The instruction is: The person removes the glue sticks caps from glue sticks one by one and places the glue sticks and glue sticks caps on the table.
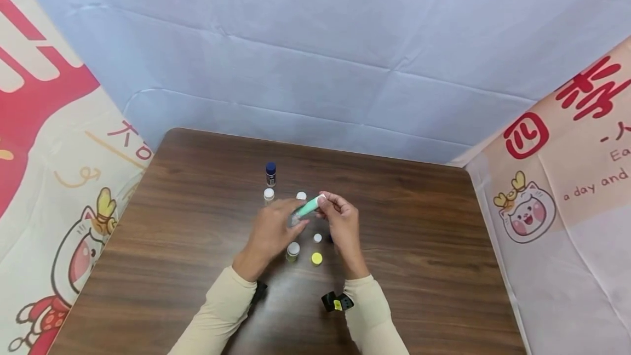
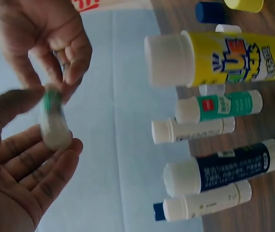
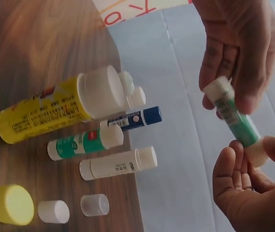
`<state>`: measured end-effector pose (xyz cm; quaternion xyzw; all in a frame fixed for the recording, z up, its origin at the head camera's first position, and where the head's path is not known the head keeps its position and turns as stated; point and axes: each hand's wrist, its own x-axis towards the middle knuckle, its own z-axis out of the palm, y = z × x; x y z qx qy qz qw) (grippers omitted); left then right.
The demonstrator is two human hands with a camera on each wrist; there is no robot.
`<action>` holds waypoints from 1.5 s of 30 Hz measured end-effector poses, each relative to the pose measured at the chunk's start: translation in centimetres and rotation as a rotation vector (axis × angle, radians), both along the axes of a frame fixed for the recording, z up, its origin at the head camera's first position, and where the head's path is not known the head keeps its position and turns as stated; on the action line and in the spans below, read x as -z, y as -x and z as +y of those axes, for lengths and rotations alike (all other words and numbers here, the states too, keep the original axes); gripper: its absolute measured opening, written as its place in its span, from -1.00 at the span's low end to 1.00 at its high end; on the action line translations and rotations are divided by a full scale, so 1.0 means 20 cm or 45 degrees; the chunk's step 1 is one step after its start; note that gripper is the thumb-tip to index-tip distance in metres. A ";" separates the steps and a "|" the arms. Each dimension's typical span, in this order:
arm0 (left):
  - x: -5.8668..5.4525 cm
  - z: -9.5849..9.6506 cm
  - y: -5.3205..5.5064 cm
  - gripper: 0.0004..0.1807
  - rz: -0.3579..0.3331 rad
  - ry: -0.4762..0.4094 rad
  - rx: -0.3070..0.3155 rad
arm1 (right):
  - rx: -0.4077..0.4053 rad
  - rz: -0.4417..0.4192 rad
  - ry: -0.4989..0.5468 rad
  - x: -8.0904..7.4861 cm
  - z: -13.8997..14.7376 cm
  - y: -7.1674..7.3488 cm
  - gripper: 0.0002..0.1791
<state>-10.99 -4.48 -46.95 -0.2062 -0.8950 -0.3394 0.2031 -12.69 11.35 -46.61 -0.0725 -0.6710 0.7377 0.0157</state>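
Both hands hold a green glue stick (image 1: 309, 206) with pale ends, tilted above the table. My left hand (image 1: 268, 232) pinches one end between thumb and fingers; in the right wrist view its thumb lies along the stick's side. At the other end, my right hand (image 1: 343, 223) grips the white part with thumb and fingertips. The right wrist view shows a barcode label on the stick's body. Close below the hands stand a big yellow glue stick (image 3: 38, 108), another green glue stick (image 3: 84, 143) and a white glue stick (image 3: 118, 163), all upright.
Loose caps lie on the near side: a yellow cap (image 3: 10, 204), a white cap (image 3: 53, 211), a translucent cap (image 3: 95, 205) and a dark blue cap (image 2: 210, 12). A dark navy glue stick (image 2: 236, 166) and a blue-capped glue stick (image 1: 270, 174) stand on the brown table (image 1: 419, 223).
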 end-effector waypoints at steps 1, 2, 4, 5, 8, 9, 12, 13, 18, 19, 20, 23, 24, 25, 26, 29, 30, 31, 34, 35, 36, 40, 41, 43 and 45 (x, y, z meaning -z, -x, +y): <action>0.00 0.01 0.00 -0.60 0.009 0.016 -0.002 | -0.003 -0.009 0.014 0.00 0.00 0.00 -0.74; 0.00 0.02 0.00 -0.61 0.016 0.025 -0.002 | -0.006 -0.021 0.034 0.00 -0.01 -0.01 -0.74; 0.00 0.03 0.00 -0.64 0.040 0.032 -0.003 | -0.005 -0.043 0.062 0.00 -0.01 -0.01 -0.76; 0.00 0.04 0.00 -0.64 0.053 0.028 -0.005 | -0.002 -0.053 0.075 0.00 -0.02 -0.02 -0.77; -0.01 0.05 0.00 -0.66 0.091 0.014 -0.016 | -0.006 -0.065 0.099 0.00 -0.02 -0.03 -0.77; -0.02 0.05 0.00 -0.67 0.102 0.010 -0.021 | -0.008 -0.061 0.101 0.00 -0.02 -0.03 -0.77; -0.03 0.06 -0.01 -0.72 0.125 -0.015 -0.032 | -0.020 -0.041 0.100 0.00 -0.02 -0.04 -0.77; -0.04 0.06 -0.01 -0.73 0.130 -0.023 -0.035 | -0.023 -0.035 0.101 0.00 -0.02 -0.04 -0.77; -0.05 0.06 -0.02 -0.78 0.141 -0.020 -0.038 | -0.027 0.003 0.097 -0.01 -0.02 -0.05 -0.79; -0.05 0.06 -0.02 -0.79 0.136 -0.012 -0.036 | -0.030 0.012 0.096 0.00 -0.02 -0.05 -0.79; -0.05 0.05 -0.03 -0.79 0.126 -0.010 -0.030 | -0.035 0.022 0.099 0.00 -0.02 -0.05 -0.80; -0.06 0.04 -0.03 -0.77 0.062 -0.034 -0.008 | -0.074 0.068 0.103 0.00 -0.01 -0.06 -0.80; -0.07 0.04 -0.03 -0.77 0.029 -0.057 0.004 | -0.091 0.088 0.100 0.00 -0.01 -0.06 -0.81; -0.07 0.04 -0.03 -0.76 -0.009 -0.083 0.013 | -0.108 0.109 0.090 0.00 0.00 -0.06 -0.81; -0.08 0.03 -0.03 -0.76 -0.061 -0.125 0.028 | -0.126 0.130 0.079 0.00 0.00 -0.07 -0.81; -0.09 0.00 -0.04 -0.78 -0.290 -0.293 0.072 | -0.192 0.201 0.022 0.00 0.01 -0.08 -0.81; -0.10 -0.01 -0.04 -0.79 -0.391 -0.365 0.091 | -0.211 0.221 -0.001 -0.01 0.01 -0.09 -0.82; -0.11 -0.01 -0.03 -0.79 -0.496 -0.436 0.117 | -0.225 0.243 -0.022 -0.01 0.02 -0.09 -0.82; -0.12 -0.05 -0.02 -0.79 -0.835 -0.689 0.212 | -0.286 0.300 -0.039 -0.04 0.04 -0.11 -0.82; -0.12 -0.06 -0.02 -0.78 -0.944 -0.780 0.254 | -0.308 0.313 -0.032 -0.04 0.04 -0.11 -0.82; -0.11 -0.07 -0.02 -0.78 -1.034 -0.864 0.292 | -0.331 0.325 -0.021 -0.05 0.04 -0.11 -0.81; -0.08 -0.11 -0.02 -0.87 -1.342 -1.206 0.477 | -0.424 0.327 0.097 -0.06 0.04 -0.12 -0.66; -0.07 -0.11 -0.02 -0.90 -1.394 -1.275 0.519 | -0.432 0.306 0.139 -0.06 0.04 -0.12 -0.62; -0.05 -0.11 -0.03 -0.93 -1.454 -1.385 0.565 | -0.418 0.217 0.252 -0.06 0.02 -0.13 -0.58; -0.05 -0.09 -0.04 -0.92 -1.438 -1.438 0.529 | -0.366 0.098 0.371 -0.05 0.00 -0.13 -0.67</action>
